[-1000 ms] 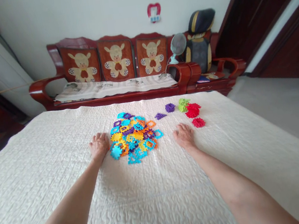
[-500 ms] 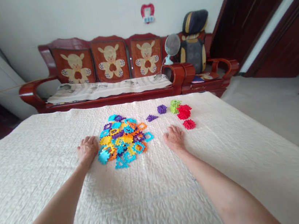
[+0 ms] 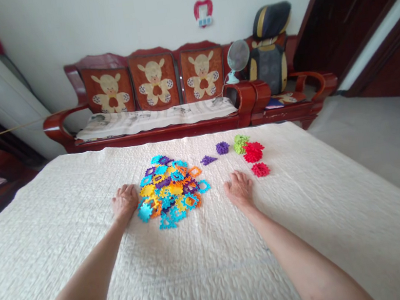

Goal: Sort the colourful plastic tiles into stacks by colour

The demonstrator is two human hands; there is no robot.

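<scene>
A loose pile of toothed plastic building pieces (image 3: pixel 170 191) in blue, yellow, orange and purple lies on the quilted white cover (image 3: pixel 195 278). My left hand (image 3: pixel 124 200) rests on the cover just left of the pile, fingers stretched forward and holding nothing. Right of the pile, with a gap between, my right hand (image 3: pixel 239 188) lies flat with its fingers apart. Beyond it are a purple stack (image 3: pixel 222 148), a flat purple triangular piece (image 3: pixel 208 160), a green stack (image 3: pixel 241 143) and a red stack (image 3: pixel 253 152). A smaller red stack (image 3: pixel 260 169) sits nearest my right fingers.
Past the table's far edge stands a red wooden sofa (image 3: pixel 161 134) with three bear cushions (image 3: pixel 156 84). A small fan (image 3: pixel 238 56) is on its right armrest, beside a chair with a massage cushion (image 3: pixel 269 64). Tiled floor (image 3: pixel 363 133) shows at the right.
The whole view has shifted, so everything appears a little farther right. Both hands stay in the same places on the cover, and the pieces have not moved.
</scene>
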